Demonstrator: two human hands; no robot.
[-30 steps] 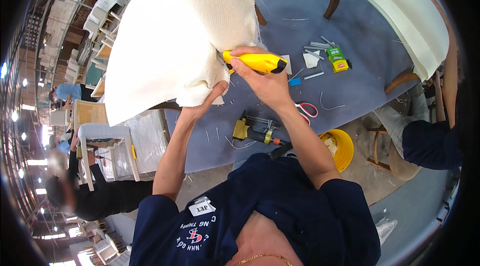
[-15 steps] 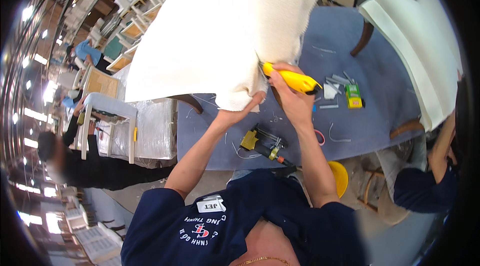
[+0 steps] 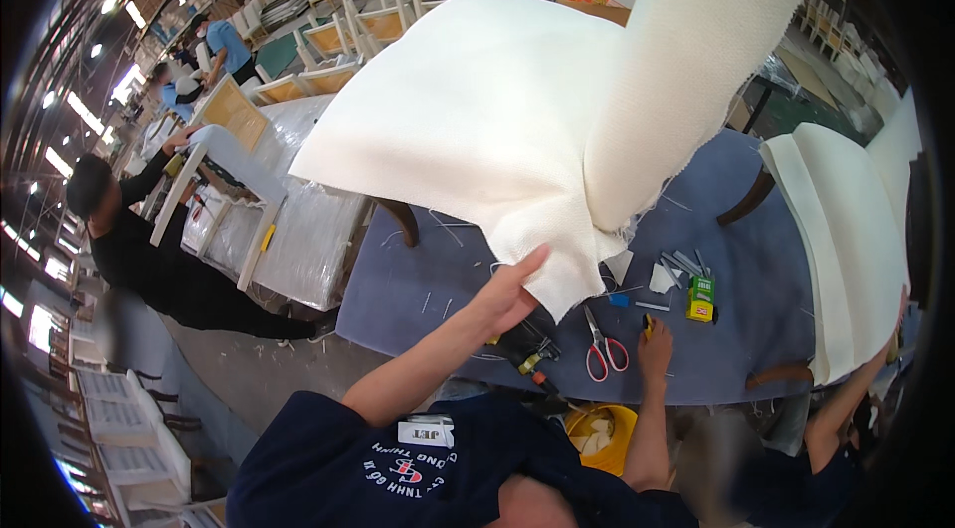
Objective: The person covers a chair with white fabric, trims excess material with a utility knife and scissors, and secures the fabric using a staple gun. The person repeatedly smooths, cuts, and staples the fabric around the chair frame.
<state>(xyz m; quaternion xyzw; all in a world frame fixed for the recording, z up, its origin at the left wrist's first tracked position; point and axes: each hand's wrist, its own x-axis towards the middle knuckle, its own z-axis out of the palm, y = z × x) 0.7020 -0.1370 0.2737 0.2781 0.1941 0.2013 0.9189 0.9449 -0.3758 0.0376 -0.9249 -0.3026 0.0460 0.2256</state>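
A seat covered in cream fabric [image 3: 448,120] stands on the blue-grey padded table in front of me, with a tall fabric-covered back [image 3: 686,61] rising to the right. My left hand [image 3: 510,294] is closed on a loose corner flap of that fabric, below the joint of seat and back. Low over the table, my right hand [image 3: 654,354] is closed round a yellow utility knife [image 3: 649,327], mostly hidden by the fingers. Red-handled scissors [image 3: 606,354] lie between my hands. A staple gun [image 3: 527,354] rests below my left hand, partly covered by the flap and wrist.
Staple strips [image 3: 681,264] and a green-yellow box [image 3: 701,299] lie on the padded table [image 3: 746,329]. Another cream chair piece [image 3: 846,230] is at the right, beside a co-worker's arm [image 3: 846,409]. A yellow bucket [image 3: 602,439] stands below the table edge. A person in black [image 3: 149,260] handles a chair at left.
My right hand has moved the knife away from the fabric joint, down to the table near the scissors. My left hand now holds the flap spread downward. The view has swung, showing the scissors fully.
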